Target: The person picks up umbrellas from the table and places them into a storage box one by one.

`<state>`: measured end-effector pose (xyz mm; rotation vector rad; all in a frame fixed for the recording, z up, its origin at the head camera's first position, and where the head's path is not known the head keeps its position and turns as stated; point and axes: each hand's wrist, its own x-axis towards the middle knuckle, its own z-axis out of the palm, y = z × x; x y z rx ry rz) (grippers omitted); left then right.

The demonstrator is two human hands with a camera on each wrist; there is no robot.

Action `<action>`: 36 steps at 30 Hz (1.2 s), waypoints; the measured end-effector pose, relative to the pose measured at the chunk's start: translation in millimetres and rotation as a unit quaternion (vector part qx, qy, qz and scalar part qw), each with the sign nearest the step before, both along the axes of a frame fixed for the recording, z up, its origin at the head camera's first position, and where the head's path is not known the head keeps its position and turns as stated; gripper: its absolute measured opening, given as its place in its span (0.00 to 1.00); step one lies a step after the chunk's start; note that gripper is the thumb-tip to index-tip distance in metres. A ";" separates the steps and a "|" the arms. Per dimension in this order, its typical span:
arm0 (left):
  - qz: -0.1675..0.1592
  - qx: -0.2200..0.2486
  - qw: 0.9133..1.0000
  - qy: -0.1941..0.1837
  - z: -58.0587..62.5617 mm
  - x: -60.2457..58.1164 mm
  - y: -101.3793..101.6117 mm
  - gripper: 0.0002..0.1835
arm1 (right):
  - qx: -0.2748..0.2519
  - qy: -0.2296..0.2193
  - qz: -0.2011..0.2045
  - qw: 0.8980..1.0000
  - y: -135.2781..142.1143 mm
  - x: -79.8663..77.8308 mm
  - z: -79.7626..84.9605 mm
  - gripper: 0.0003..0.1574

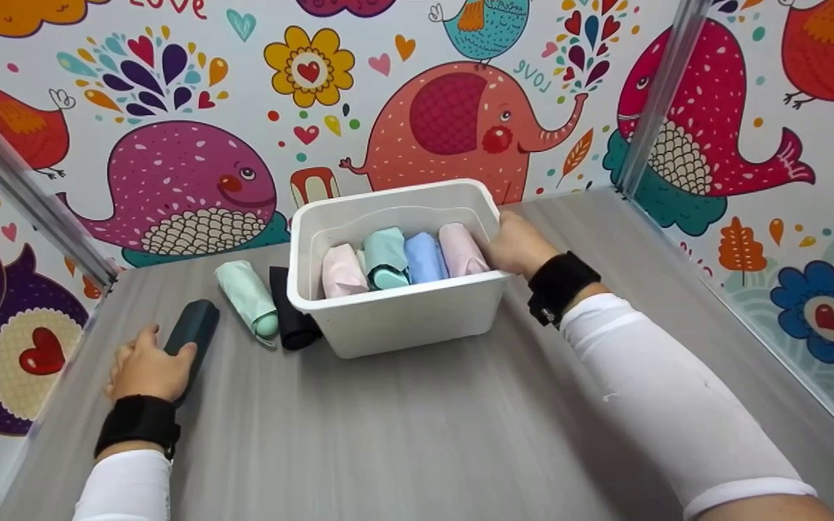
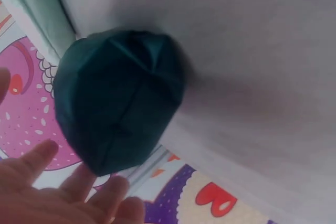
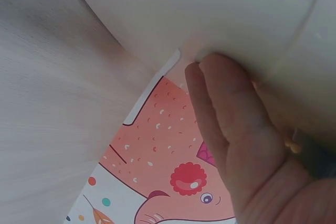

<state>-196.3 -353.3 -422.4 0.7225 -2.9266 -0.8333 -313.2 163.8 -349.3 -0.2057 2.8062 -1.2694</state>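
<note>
At the left of the table, my left hand (image 1: 149,367) reaches around a dark teal folded umbrella (image 1: 200,323), thumb on one side and spread fingers on the other. In the left wrist view the fingertips (image 2: 118,184) lie right at the umbrella's edge. My right hand (image 1: 522,244) grips the right rim of a white plastic bin (image 1: 417,318); its fingers (image 3: 231,98) lie against the outer wall in the right wrist view. Inside the bin are several folded umbrellas: pink (image 1: 344,271), mint green (image 1: 386,253), blue (image 1: 426,257) and pale pink (image 1: 460,250).
Between the left hand and the bin lie a mint umbrella (image 1: 247,297) and a black umbrella (image 1: 290,311), the black one close against the bin. Cartoon-printed walls (image 1: 229,94) enclose the grey table (image 1: 417,434) at the back and both sides.
</note>
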 end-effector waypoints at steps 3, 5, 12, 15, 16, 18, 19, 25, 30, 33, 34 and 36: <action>-0.002 0.004 1.000 -0.012 -2.8 -1.1 -1.2 0.46 | -0.005 -0.006 -0.002 1.000 0.2 0.1 0.2 0.29; -0.004 0.006 1.000 -0.020 -4.6 -1.3 -2.2 0.47 | -0.008 -0.010 -0.004 1.000 0.3 -0.3 0.2 0.29; -0.006 0.009 1.000 -0.027 -13.2 0.2 -5.1 0.48 | -0.007 -0.012 -0.007 1.000 -0.5 -0.9 0.1 0.29; -0.010 0.008 1.000 -0.026 -16.1 0.3 -5.5 0.48 | -0.008 -0.006 -0.005 1.000 -1.3 -0.9 -0.4 0.29; -0.011 0.008 1.000 -0.027 -16.7 0.2 -5.6 0.48 | -0.009 -0.004 -0.005 1.000 -1.4 -0.8 -0.4 0.28; -0.015 0.006 0.999 -0.030 -17.4 0.2 -5.3 0.48 | -0.010 0.001 -0.002 1.000 -1.5 -0.9 -0.7 0.28; -0.017 0.006 0.999 -0.031 -17.6 0.3 -5.0 0.48 | -0.010 0.004 -0.001 1.000 -1.6 -1.1 -0.9 0.28; -0.033 0.002 0.999 -0.034 -18.8 -0.1 -2.8 0.47 | -0.007 0.007 -0.001 1.000 -0.9 -1.4 -1.2 0.28; -0.044 -0.012 0.998 -0.032 -20.0 -1.9 -1.3 0.44 | -0.011 0.002 -0.006 1.000 -1.2 -1.1 -0.9 0.28; -0.045 -0.015 0.998 -0.028 -20.7 -2.2 -1.4 0.42 | -0.011 -0.004 -0.010 1.000 -1.7 -0.6 -0.4 0.28; -0.045 -0.016 0.998 -0.029 -20.6 -2.2 -1.3 0.42 | -0.009 -0.004 -0.010 1.000 -2.0 -0.4 -0.3 0.28; -0.044 -0.016 0.998 -0.030 -20.3 -2.4 -1.2 0.41 | -0.004 -0.005 -0.010 1.000 -2.2 -0.1 0.1 0.28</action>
